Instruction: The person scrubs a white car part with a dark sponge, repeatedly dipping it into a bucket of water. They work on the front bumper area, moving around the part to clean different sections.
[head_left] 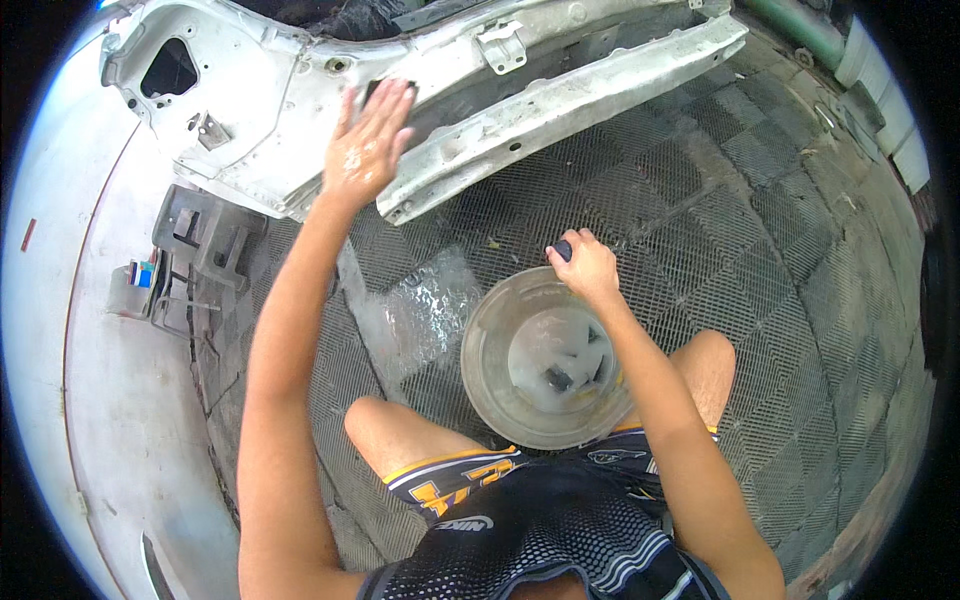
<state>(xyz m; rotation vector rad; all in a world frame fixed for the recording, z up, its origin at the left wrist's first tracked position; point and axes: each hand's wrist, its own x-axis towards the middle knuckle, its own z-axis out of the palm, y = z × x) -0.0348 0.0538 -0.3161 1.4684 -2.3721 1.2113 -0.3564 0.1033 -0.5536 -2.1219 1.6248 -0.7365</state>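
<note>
My left hand (365, 150) lies flat on a white-painted car body panel (260, 90), fingers stretched and wet with whitish suds. A dark patch (374, 92) shows beside the fingertips; whether it is a thin sheet under them or a hole in the metal I cannot tell. Beyond the far right rim of a round bucket (478, 350), my right hand (590, 265) is closed around a small black rounded object (562, 250). The bucket stands between my knees. Cloudy water (540, 345) fills its bottom, with several dark flat pieces (558, 378) in it.
A long white metal beam (570, 120) juts along the panel's right. Ribbed dark floor mats (770, 260) surround me, with a wet patch (425, 310) left of the bucket. A grey plastic step stool (235, 250) stands at left, near a large pale panel (130, 400).
</note>
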